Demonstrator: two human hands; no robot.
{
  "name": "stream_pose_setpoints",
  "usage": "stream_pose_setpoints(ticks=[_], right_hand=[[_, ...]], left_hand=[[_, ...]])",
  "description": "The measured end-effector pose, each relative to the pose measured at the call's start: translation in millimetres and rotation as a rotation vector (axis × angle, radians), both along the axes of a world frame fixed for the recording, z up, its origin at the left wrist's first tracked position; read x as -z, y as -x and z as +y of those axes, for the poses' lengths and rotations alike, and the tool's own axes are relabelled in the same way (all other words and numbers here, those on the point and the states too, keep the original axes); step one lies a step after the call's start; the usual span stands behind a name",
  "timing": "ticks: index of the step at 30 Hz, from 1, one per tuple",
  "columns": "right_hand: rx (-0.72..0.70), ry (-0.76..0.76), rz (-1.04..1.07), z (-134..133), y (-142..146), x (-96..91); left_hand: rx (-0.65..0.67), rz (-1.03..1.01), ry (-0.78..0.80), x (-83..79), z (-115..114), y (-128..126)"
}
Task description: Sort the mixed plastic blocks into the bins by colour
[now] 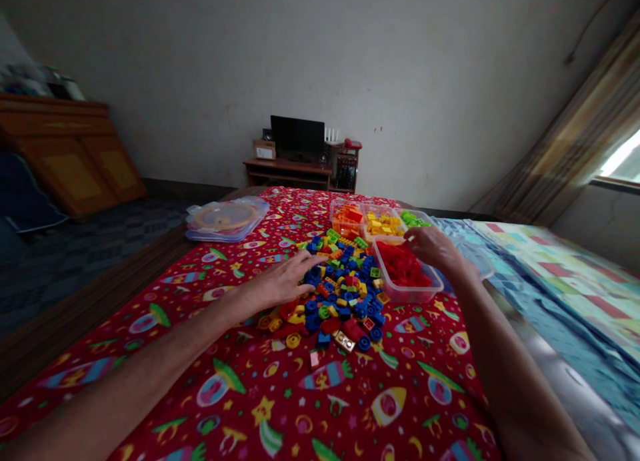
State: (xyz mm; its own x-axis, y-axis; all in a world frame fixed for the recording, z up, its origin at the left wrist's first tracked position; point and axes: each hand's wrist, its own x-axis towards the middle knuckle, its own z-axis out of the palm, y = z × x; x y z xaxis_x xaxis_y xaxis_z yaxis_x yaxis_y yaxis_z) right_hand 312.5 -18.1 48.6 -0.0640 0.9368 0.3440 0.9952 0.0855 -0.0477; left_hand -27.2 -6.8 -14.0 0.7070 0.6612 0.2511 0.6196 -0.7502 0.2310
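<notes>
A mixed pile of plastic building bricks (345, 288), mostly blue with yellow, green, orange and red ones, lies on the red patterned cloth. My left hand (290, 278) is over the pile's left side, thumb and fingers apart, with nothing visible between them. A clear plastic box (413, 294) to the right of the pile holds red bricks (403, 264). Over this box's far right edge is my right hand (435, 249), its fingers bent together and pointing down toward the red bricks. Whatever is between those fingertips, if anything, is hidden.
Behind the red bricks stand clear boxes with orange bricks (347, 216), yellow bricks (383, 224) and green bricks (414, 218). Stacked plastic lids (227, 218) lie at the table's far left. A bed (560, 274) adjoins on the right; a monitor (297, 138) stands against the wall.
</notes>
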Motion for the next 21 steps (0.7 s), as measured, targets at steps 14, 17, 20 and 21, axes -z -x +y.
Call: stream_pose_setpoints(ticks=[14, 17, 20, 21], right_hand=[[-0.668, -0.024, 0.262, -18.5, 93.3, 26.4], [-0.812, 0.006, 0.335, -21.0, 109.8, 38.1], [-0.856, 0.038, 0.374, -23.1, 120.5, 44.1], [-0.854, 0.039, 0.38, -23.5, 122.6, 45.1]], left_hand=[[-0.133, -0.518, 0.415, 2.8, 10.6, -12.4], [-0.088, -0.722, 0.718, 1.1, 6.8, -16.0], [-0.083, -0.771, 0.878, -0.8, 0.2, -18.6], [-0.081, -0.772, 0.898, -1.3, -1.4, -19.4]])
